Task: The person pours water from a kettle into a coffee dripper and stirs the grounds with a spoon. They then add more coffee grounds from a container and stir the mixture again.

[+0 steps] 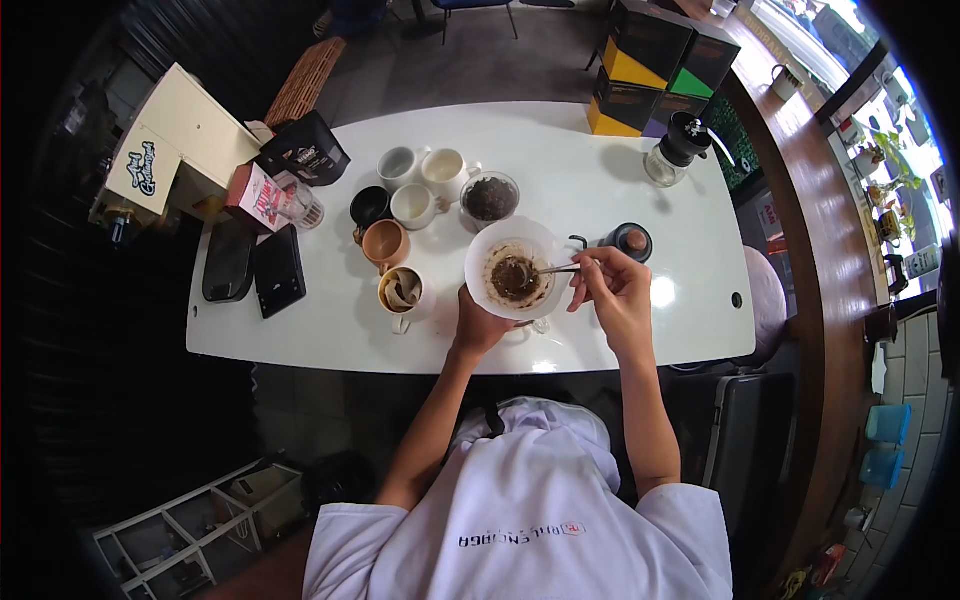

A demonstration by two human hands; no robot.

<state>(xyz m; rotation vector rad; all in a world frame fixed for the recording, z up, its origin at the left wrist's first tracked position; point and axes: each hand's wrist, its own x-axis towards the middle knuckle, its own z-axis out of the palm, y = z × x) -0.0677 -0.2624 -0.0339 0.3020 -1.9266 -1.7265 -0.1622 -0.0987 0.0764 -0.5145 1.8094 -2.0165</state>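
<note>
You hold a metal spoon (562, 268) in your right hand (618, 290), right of the frame's centre, its handle pinched narrowly between thumb and fingers. The spoon's long axis runs almost level across the picture, tipped slightly up toward the right, and its working end points left into the dark, wet-looking grounds (512, 281) inside a white cone (479, 262). That cone sits at mid-frame, its round mouth facing up toward the camera and its narrow end out of sight below. Your left hand (481, 323) holds it from the lower left, with most of the fingers hidden beneath the rim, so how firmly they press you cannot tell from here. Just above the cone, a clear bowl (490, 201) of dark contents stands on the white table (600, 345); to its left gather several cups, among them a brown cup (385, 243) and, below that, a white cup (417, 309) with its handle pointing toward the bottom of the frame. A round black container (641, 247) rests just beyond your right hand, and a grinder (684, 140) stands toward the upper right, its crank slanting down to the right.
</note>
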